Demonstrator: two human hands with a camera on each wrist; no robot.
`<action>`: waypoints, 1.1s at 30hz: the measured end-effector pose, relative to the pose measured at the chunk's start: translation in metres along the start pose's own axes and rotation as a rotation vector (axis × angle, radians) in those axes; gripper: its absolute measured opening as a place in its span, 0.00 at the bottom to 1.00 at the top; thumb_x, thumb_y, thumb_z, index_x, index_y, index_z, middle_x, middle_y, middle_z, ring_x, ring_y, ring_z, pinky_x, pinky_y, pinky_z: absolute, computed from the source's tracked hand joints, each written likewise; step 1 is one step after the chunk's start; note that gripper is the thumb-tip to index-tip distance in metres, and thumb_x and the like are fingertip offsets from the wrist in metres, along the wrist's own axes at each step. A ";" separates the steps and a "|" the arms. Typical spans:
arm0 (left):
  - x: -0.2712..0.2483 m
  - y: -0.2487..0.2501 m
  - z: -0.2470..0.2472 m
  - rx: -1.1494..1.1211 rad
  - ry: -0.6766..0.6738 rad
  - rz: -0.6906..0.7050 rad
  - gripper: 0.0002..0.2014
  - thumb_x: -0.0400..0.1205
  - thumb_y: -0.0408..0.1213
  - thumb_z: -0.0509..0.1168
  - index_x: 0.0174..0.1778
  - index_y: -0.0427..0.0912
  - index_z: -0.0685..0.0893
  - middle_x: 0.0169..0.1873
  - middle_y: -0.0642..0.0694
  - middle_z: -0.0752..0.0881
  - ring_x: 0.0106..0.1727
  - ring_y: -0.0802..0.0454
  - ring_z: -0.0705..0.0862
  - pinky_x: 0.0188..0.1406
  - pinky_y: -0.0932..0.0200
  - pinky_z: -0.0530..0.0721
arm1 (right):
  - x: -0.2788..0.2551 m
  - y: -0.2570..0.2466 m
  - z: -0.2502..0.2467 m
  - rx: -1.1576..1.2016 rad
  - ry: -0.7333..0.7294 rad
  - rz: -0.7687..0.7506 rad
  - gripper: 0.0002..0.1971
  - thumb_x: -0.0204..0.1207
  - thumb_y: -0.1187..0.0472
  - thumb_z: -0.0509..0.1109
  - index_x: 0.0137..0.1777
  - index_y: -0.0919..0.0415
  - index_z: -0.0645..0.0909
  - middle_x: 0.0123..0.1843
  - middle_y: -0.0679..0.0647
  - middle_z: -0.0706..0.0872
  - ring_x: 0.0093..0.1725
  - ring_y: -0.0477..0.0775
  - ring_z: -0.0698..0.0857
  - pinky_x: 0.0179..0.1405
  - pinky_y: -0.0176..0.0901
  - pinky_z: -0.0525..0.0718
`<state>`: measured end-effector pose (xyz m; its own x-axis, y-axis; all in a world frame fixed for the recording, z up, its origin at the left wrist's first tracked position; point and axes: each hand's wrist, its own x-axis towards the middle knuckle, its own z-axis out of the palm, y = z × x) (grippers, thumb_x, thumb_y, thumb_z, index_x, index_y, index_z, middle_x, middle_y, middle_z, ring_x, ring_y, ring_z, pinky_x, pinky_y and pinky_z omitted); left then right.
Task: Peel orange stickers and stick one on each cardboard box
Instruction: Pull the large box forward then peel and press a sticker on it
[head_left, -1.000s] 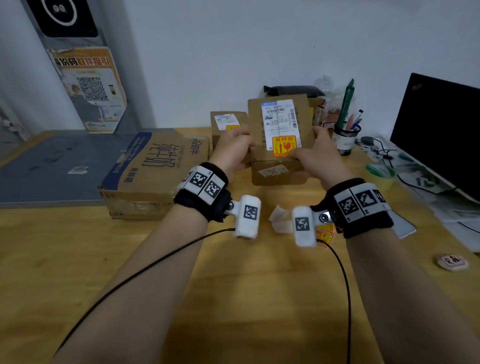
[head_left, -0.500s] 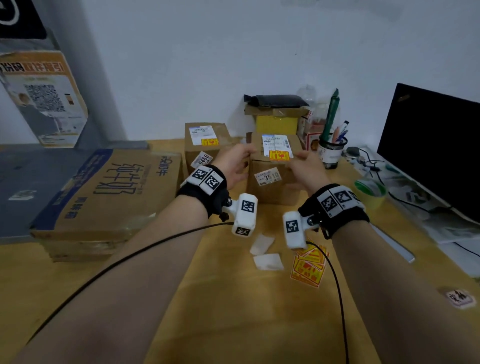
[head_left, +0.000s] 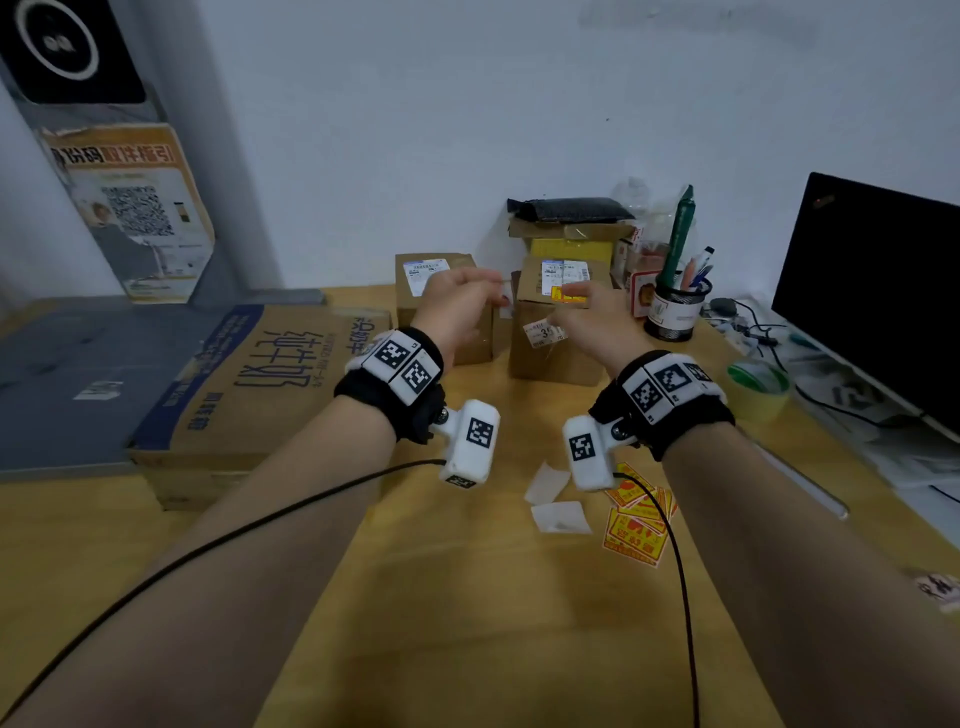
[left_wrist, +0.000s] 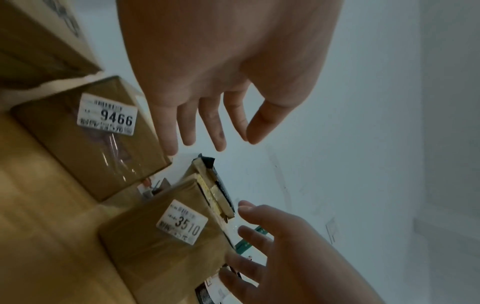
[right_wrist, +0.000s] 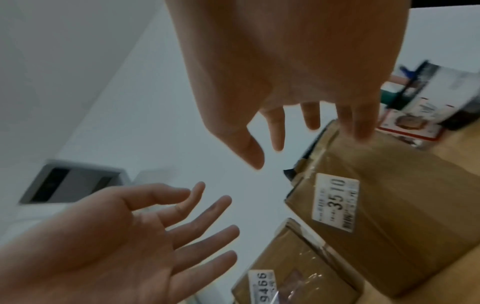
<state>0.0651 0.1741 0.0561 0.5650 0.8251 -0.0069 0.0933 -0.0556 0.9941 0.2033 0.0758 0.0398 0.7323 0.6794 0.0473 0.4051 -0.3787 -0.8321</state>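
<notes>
Two small cardboard boxes stand side by side at the back of the wooden table. The box labelled 3510 (head_left: 556, 358) (left_wrist: 155, 257) (right_wrist: 402, 226) carries an orange sticker (head_left: 563, 295) on its top. The box labelled 9466 (head_left: 415, 270) (left_wrist: 91, 160) (right_wrist: 298, 277) is to its left. My left hand (head_left: 467, 301) (left_wrist: 236, 142) hovers in front of the 9466 box, fingers spread, holding nothing. My right hand (head_left: 582, 312) (right_wrist: 270, 152) hovers in front of the 3510 box, also empty. A pile of orange stickers (head_left: 636, 525) lies on the table under my right wrist.
Two white backing papers (head_left: 558, 514) lie beside the sticker pile. A large carton (head_left: 260, 384) sits on the left. Behind the boxes is a yellow box stack (head_left: 569, 244). A pen cup (head_left: 675, 312), a green tape roll (head_left: 758, 384) and a monitor (head_left: 878, 291) stand on the right.
The 3510 box, held up and tilted by both hands a second ago, now stands on the table beside the 9466 box. Both hands have let go and drawn back.
</notes>
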 end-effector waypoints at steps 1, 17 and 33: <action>-0.004 0.000 -0.008 0.033 0.038 0.023 0.10 0.80 0.31 0.67 0.48 0.52 0.87 0.52 0.53 0.87 0.64 0.50 0.83 0.67 0.42 0.84 | -0.010 -0.008 0.003 -0.025 -0.074 -0.027 0.26 0.79 0.56 0.73 0.77 0.51 0.78 0.76 0.53 0.77 0.72 0.56 0.78 0.70 0.48 0.79; -0.071 -0.039 -0.158 0.711 0.392 -0.190 0.13 0.79 0.50 0.64 0.57 0.55 0.86 0.80 0.41 0.76 0.84 0.34 0.65 0.83 0.22 0.48 | -0.113 -0.083 0.089 -0.172 -0.589 -0.061 0.26 0.84 0.47 0.69 0.81 0.47 0.75 0.83 0.52 0.74 0.60 0.57 0.88 0.53 0.56 0.94; -0.038 -0.089 -0.201 0.301 0.467 -0.240 0.31 0.52 0.55 0.65 0.51 0.51 0.89 0.58 0.37 0.89 0.60 0.33 0.85 0.62 0.30 0.84 | -0.147 -0.073 0.085 0.105 -0.421 0.099 0.09 0.82 0.62 0.69 0.58 0.63 0.88 0.55 0.60 0.92 0.48 0.63 0.95 0.44 0.53 0.96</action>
<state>-0.1299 0.2607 -0.0102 0.0860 0.9901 -0.1111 0.4400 0.0623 0.8958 0.0192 0.0568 0.0468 0.4691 0.8480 -0.2465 0.2707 -0.4037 -0.8739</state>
